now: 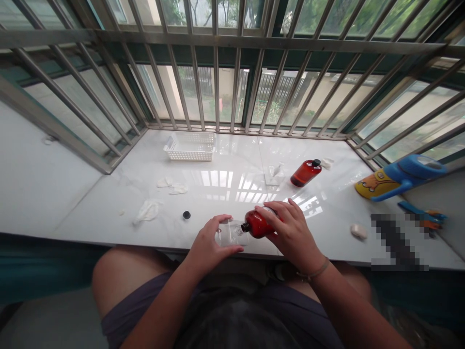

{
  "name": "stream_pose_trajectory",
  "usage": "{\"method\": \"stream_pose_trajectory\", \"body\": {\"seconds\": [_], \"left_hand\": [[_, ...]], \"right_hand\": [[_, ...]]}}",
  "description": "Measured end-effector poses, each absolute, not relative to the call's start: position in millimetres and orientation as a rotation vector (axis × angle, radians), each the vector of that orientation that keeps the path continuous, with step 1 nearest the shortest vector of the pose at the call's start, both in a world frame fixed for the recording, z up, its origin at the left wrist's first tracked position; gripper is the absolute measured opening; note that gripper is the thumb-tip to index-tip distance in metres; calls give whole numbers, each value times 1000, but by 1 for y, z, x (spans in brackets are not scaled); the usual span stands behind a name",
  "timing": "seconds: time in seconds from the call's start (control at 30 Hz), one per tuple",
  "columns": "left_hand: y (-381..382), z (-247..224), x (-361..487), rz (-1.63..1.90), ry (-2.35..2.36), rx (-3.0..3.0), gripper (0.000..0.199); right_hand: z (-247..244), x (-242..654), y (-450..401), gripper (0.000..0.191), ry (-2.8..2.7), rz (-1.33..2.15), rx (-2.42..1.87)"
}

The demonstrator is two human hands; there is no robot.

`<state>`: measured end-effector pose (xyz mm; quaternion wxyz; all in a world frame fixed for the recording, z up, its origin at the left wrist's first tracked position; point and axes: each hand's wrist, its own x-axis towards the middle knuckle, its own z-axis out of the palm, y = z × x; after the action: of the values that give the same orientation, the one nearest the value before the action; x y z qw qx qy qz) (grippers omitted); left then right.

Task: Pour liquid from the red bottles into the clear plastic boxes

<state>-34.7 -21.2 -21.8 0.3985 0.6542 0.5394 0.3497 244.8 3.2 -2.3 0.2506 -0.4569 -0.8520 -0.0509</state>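
My left hand [212, 242] is curled round a small clear container [228, 233] near the ledge's front edge. In my right hand [288, 228] is a red bottle [257, 224], tipped on its side with its black neck pointing left, at the clear container's mouth. Whether liquid is flowing cannot be made out. A loose black cap [186, 215] lies on the white surface left of my hands. Beyond my right hand, a second red bottle [305, 173] with a black cap appears, and a clear pump piece [278, 169] is beside it.
A white perforated basket [191, 147] stands by the barred window. Crumpled white tissues [147, 212] lie at the left. On the right are a blue and yellow flask [399, 177], a pale soap-like lump [359, 231], blue and orange tools [425, 215] and a blurred-out dark patch.
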Motion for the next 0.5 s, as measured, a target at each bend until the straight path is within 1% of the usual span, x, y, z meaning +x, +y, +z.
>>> {"method": "stream_pose_trajectory", "body": {"seconds": [0.13, 0.5], "left_hand": [[-21, -22, -34, 880, 1354, 1612, 76], [-20, -23, -33, 911, 1326, 1584, 77]], "right_hand": [[1, 244, 3, 75, -2329, -156, -1239], [8, 245, 3, 75, -2337, -182, -1237]]}}
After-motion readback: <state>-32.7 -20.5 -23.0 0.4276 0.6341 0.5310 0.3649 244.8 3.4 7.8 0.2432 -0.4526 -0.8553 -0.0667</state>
